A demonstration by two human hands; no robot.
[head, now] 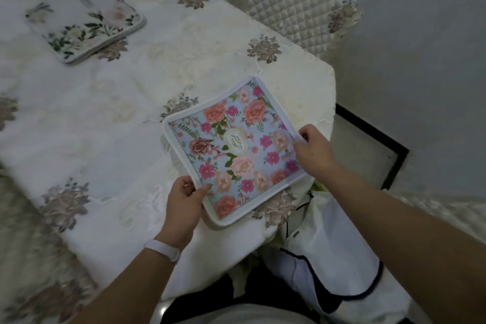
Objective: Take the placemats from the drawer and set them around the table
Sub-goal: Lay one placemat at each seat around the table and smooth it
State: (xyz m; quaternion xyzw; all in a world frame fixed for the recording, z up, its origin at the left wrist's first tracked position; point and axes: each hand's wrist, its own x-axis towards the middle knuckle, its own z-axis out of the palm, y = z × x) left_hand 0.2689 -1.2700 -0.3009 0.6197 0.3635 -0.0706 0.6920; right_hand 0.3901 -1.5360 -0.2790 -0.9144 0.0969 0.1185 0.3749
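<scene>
A square placemat [234, 147] with pink and orange flowers on pale blue and a white border lies at the near right corner of the table [110, 118], which wears a white embroidered cloth. My left hand [184, 205] pinches its near left edge, thumb on top. My right hand [313, 151] grips its right corner. A second placemat [84, 25], white with green leaves and pale flowers, lies flat at the far left of the table.
A chair with a quilted white cover [292, 0] stands at the table's far right side. A white garment with dark trim [334, 258] hangs by my right arm. A dark-framed panel [378, 144] sits low against the wall, right of the table corner.
</scene>
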